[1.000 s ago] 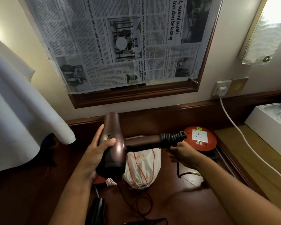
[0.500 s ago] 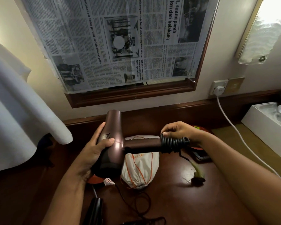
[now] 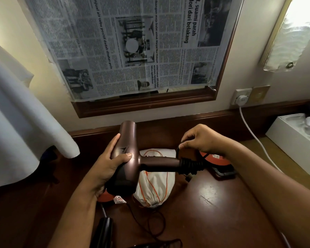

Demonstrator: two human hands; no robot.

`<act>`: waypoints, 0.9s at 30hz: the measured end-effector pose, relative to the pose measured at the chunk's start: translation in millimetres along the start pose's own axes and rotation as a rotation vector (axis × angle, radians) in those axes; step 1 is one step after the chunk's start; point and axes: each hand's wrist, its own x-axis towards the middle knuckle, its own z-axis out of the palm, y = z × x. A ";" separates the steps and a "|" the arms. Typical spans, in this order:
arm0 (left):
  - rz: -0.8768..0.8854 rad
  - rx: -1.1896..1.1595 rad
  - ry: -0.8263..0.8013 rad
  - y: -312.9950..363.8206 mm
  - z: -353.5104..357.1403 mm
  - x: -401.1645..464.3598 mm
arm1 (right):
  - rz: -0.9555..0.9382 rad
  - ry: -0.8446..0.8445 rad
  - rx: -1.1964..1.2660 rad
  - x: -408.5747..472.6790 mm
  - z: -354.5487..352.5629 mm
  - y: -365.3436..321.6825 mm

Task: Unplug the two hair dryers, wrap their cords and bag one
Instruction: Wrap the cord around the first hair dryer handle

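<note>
A brown hair dryer (image 3: pixel 127 154) hangs above the dark wooden table (image 3: pixel 213 203). My left hand (image 3: pixel 107 167) grips its barrel, and its handle points right. Black cord (image 3: pixel 191 166) is coiled in several turns round the handle's end. My right hand (image 3: pixel 202 140) pinches the cord just above the coil. Under the dryer lies a white drawstring bag (image 3: pixel 154 190) with orange strings. A second, black hair dryer (image 3: pixel 104 231) shows at the bottom edge, its thin cord (image 3: pixel 150 228) looping on the table.
An orange extension reel (image 3: pixel 217 158) sits behind my right wrist. A white plug (image 3: pixel 242 100) is in the wall socket, its white cable (image 3: pixel 258 140) running down right. A white box (image 3: pixel 293 142) stands at right, a white cloth (image 3: pixel 16 122) hangs at left.
My right hand rose from under the handle's end to above it, carrying the cord over. The plug that dangled half a second ago is now mostly hidden behind the coil.
</note>
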 end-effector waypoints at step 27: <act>0.155 -0.166 0.426 -3.7 18.8 1.9 | 0.124 0.159 0.421 -54.2 51.2 -29.8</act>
